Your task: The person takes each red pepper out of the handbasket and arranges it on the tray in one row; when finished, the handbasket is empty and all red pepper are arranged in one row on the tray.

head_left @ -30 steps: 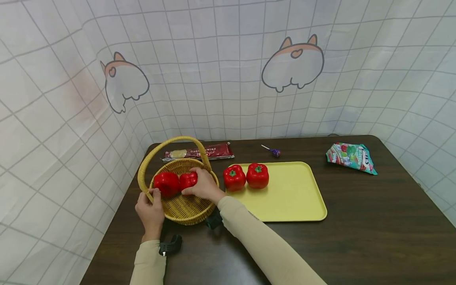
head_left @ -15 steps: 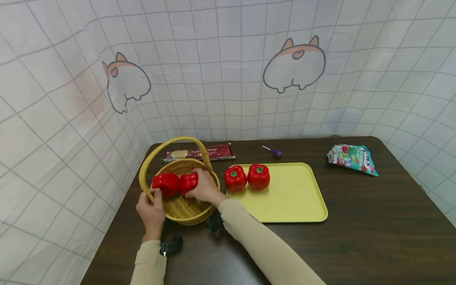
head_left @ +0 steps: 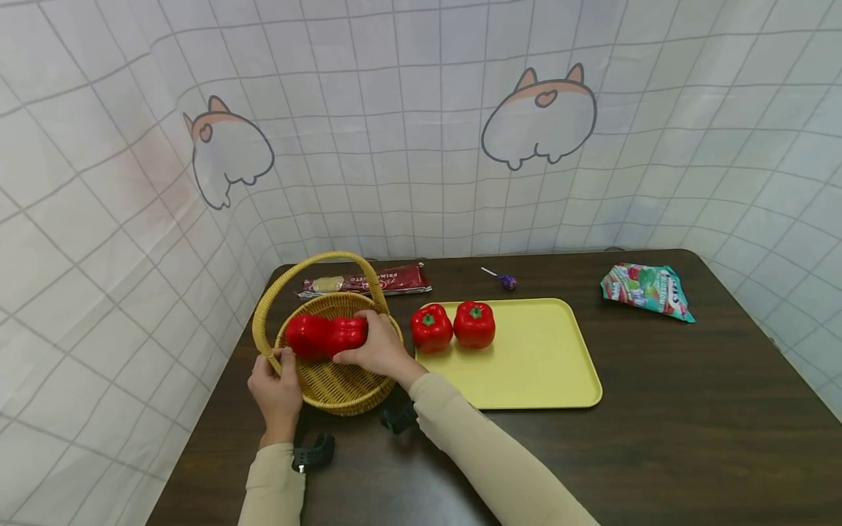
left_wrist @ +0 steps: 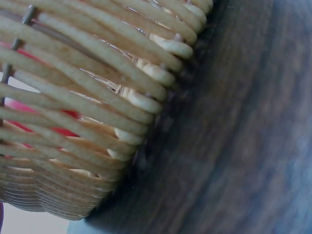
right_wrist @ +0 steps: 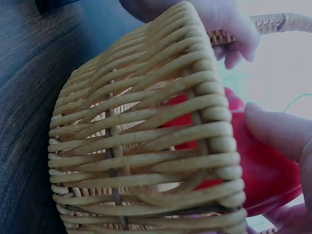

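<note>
One red bell pepper (head_left: 346, 334) in one wicker basket (head_left: 340, 387) is pinched by the right hand (head_left: 378, 349), a second pepper (head_left: 308, 337) just left of its fingers. The left hand (head_left: 276, 389) grips the base of the handle (head_left: 261, 321). Right of the right fingers, one yellow tray (head_left: 526, 365) bears two more peppers (head_left: 474, 326); farther out lie one maroon packet (head_left: 397, 279), one lollipop (head_left: 507, 282), one candy bag (head_left: 647, 291).

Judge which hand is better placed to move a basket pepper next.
Probably the right hand: it grips a red pepper at the mouth of the basket, nearer the tray. The left hand holds the basket near its handle.
</note>
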Demonstrator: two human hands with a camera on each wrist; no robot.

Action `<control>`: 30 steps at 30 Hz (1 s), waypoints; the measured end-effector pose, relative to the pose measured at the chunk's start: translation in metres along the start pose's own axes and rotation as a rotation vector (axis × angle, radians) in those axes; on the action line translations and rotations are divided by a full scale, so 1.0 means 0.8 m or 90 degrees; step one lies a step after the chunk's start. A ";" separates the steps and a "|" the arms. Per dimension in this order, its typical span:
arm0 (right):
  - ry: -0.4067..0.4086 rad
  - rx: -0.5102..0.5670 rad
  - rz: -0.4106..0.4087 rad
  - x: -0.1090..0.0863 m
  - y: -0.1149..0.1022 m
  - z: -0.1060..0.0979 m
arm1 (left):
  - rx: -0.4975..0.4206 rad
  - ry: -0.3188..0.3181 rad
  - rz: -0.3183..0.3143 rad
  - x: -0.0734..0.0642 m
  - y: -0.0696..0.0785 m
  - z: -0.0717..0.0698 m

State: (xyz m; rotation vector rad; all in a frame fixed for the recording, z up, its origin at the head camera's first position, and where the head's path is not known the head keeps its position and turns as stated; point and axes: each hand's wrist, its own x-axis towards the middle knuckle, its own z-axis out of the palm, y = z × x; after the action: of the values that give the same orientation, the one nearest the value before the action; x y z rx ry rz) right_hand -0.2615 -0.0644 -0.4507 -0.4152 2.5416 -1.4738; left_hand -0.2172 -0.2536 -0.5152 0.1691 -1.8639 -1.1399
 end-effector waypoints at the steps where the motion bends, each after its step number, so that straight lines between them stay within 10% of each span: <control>1: -0.002 0.007 -0.001 -0.002 0.000 -0.001 | 0.000 0.000 0.000 0.000 0.000 0.000; 30: -0.015 0.185 -0.068 -0.066 0.021 -0.072 | 0.006 0.000 0.010 0.000 0.000 0.000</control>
State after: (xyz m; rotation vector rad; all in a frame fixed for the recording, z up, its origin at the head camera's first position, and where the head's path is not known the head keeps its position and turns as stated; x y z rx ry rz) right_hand -0.2309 0.0079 -0.4363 -0.5242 2.2682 -1.8306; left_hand -0.2168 -0.2538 -0.5153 0.1592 -1.8678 -1.1196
